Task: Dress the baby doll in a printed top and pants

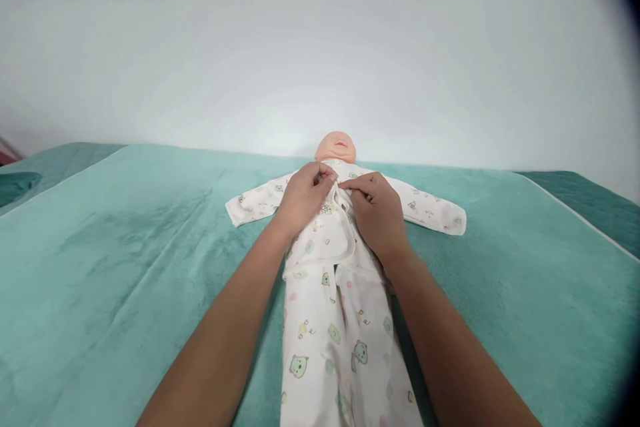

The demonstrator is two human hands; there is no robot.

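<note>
A baby doll [336, 145] lies on its back, its head toward the wall. It wears a white baby top [320, 243] with small animal prints and matching baby pants [320, 340]. Both sleeves stretch out to the sides. At the upper chest, my left hand [306, 195] pinches the front edge of the top. Close beside it, my right hand [376, 213] has its thumb and forefinger closed on the same front edge. A small pale fastening shows between my fingertips, too small to make out. Below my hands, the top's rounded front flap overlaps the pants' waist.
A teal plush blanket [150, 267] covers the surface under the doll, with some creases at the left. Darker green quilted cloth [590, 203] shows at both far corners. A white wall [320, 60] with a dark band on top stands behind the doll's head.
</note>
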